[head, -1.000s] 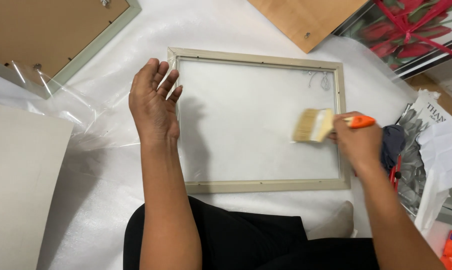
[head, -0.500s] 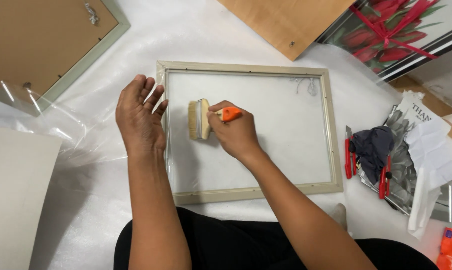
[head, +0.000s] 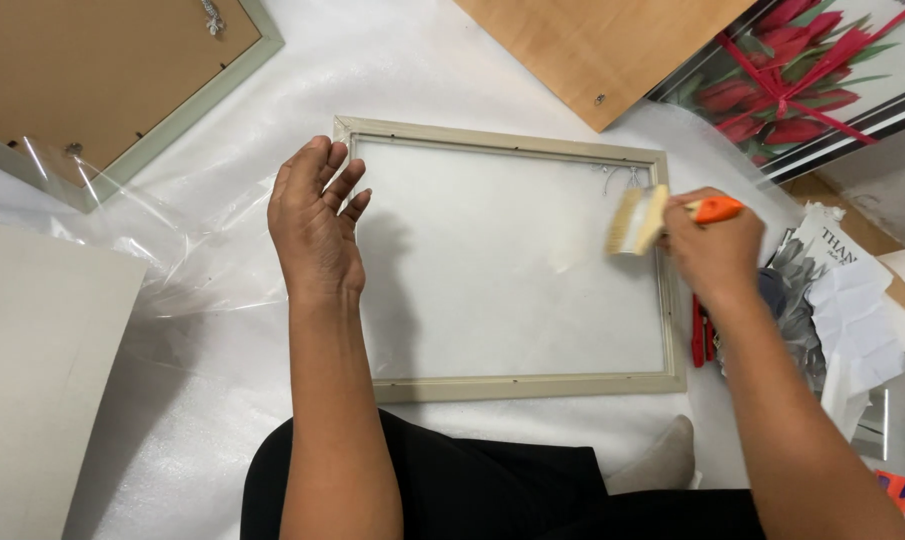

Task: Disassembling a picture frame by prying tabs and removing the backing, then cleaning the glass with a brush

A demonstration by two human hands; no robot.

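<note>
Head view. Pale picture frame lies flat at centre on a white foam sheet, long sides running left to right.

Left hand: flat, fingers spread, holding nothing; it rests over the frame's left rail, fingertips near the upper left corner.

Right hand: fingers closed round the orange handle of a flat paintbrush. Bristles are on the glass in the upper right of the frame, just inside the right rail.

Centre and lower glass uncovered, nothing lying on it.

Edges: a second frame, back side up, upper left, well apart. Wooden board at top, corner near the top rail. Red-handled tool just beside the right rail. Papers further right. Grey board at left edge.
</note>
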